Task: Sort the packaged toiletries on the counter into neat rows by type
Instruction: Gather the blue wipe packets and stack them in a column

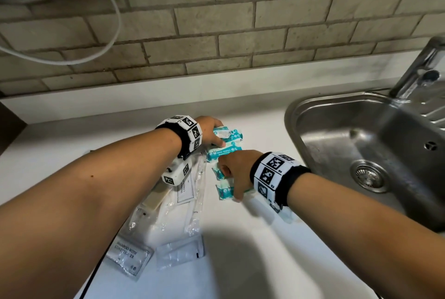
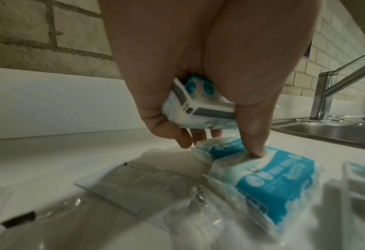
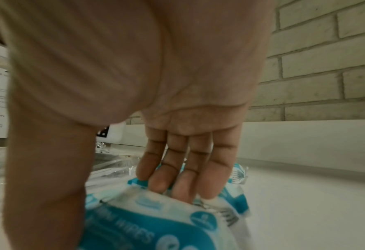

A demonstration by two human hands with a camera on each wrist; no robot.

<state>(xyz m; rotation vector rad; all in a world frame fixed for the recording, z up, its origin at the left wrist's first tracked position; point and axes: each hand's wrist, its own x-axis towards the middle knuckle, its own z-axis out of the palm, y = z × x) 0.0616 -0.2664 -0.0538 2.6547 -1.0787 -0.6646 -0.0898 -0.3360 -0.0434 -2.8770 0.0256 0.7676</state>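
Several teal-and-white wipes packs lie in a column on the white counter [image 1: 252,238], beside clear sachets. My left hand [image 1: 215,134] grips the farthest wipes pack [image 1: 228,133]; in the left wrist view this held pack [image 2: 198,108] is lifted a little, fingers curled round it, and the thumb tip touches the second pack [image 2: 279,186] below. My right hand [image 1: 230,176] reaches down over the nearer packs [image 1: 225,191]. In the right wrist view its thumb and fingers [image 3: 177,177] close on two sides of a wipes pack [image 3: 155,223].
Clear shampoo-with-conditioner sachets [image 1: 128,256] and other clear packets [image 1: 179,254] lie left and near me. A steel sink [image 1: 313,106] with a faucet [image 1: 419,70] lies right of the packs. A brick wall backs the counter; a white cable [image 1: 115,24] hangs at the left.
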